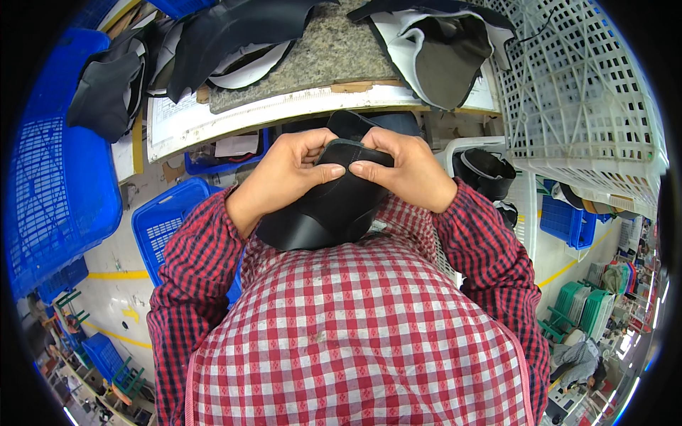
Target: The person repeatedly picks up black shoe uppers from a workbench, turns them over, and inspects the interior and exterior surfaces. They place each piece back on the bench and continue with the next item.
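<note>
A black leather shoe upper (328, 209) with a stitched seam lies over my lap, its top edge raised between both hands. My left hand (283, 172) pinches that edge on the left, thumb on the near face and fingers curled behind. My right hand (406, 169) grips it the same way on the right, the two thumb tips almost meeting at the seam. More black leather shows just beyond my fingers, and I cannot tell whether it belongs to the same piece.
Ahead stands a workbench with a speckled stone slab (334, 53). Black leather uppers with white lining (241, 42) lie on its left, another lined upper (447, 60) on its right. Blue crates (60, 192) flank the left; a white plastic basket (582, 92) is at right, above a black boot upper (483, 174).
</note>
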`<action>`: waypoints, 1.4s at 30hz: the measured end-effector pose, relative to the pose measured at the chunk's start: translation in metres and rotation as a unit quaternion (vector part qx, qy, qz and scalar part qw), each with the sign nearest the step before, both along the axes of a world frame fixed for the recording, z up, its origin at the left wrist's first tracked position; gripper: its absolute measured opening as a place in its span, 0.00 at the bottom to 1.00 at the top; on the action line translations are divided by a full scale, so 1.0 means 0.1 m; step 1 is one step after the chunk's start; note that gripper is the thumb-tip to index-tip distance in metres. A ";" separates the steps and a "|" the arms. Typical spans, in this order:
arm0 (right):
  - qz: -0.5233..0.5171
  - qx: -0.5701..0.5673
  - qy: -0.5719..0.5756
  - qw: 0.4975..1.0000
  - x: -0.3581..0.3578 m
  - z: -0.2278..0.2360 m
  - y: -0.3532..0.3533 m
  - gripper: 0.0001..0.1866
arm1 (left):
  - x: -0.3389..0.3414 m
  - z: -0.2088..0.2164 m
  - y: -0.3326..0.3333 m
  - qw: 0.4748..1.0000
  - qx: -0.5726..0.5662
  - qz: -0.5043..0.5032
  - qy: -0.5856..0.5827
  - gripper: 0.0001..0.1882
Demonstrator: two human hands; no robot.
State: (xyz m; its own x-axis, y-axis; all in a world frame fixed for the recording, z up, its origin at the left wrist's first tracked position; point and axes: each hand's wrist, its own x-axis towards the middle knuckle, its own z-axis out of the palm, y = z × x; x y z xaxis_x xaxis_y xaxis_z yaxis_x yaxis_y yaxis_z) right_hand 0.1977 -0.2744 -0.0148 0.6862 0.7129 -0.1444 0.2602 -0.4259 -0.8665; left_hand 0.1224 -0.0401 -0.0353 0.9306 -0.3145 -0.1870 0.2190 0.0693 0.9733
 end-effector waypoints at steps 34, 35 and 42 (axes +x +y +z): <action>0.092 0.137 -0.526 0.834 -0.40 0.75 0.05 0.10 | -0.63 0.75 0.05 0.708 0.374 0.134 -0.584 0.18; 0.065 0.146 -0.436 0.886 -0.39 0.72 0.16 0.14 | -0.69 0.74 0.13 0.765 0.352 0.134 -0.522 0.16; 0.067 0.147 -0.224 0.961 -0.48 0.54 0.59 0.17 | -1.08 0.69 0.62 0.894 0.320 0.157 -0.270 0.08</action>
